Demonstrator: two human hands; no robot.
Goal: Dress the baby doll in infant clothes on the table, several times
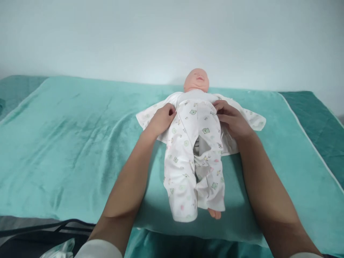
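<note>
A: Where did the doll (196, 81) lie?

B: Face up on the green blanket (70, 143), head by the far edge, legs toward the near one. Printed trousers (180, 143) covered hips and legs; toes (214, 214) poked out of one hem.

A: Hands?

B: Left hand (161, 120) at one side of the trousers' waist, fingers curled inward. Right hand (234, 120) at the other, fingers bent. Both seemed to touch cloth; couldn't tell whether either pinched it.

A: Handling?

B: Judged the trousers light, limp, quick to crease; best held by both sides of the waist. Doll probably light, its smooth, stiff-looking head a slippery hold; better supported under the back.

A: Materials?

B: Trousers thin, matte white, small green animal prints, rumpled at one knee. Similar jacket (256, 119) spread open beneath, sleeves fanned toward the blanket's side edges. Blanket plush, shallowly rippled.
</note>
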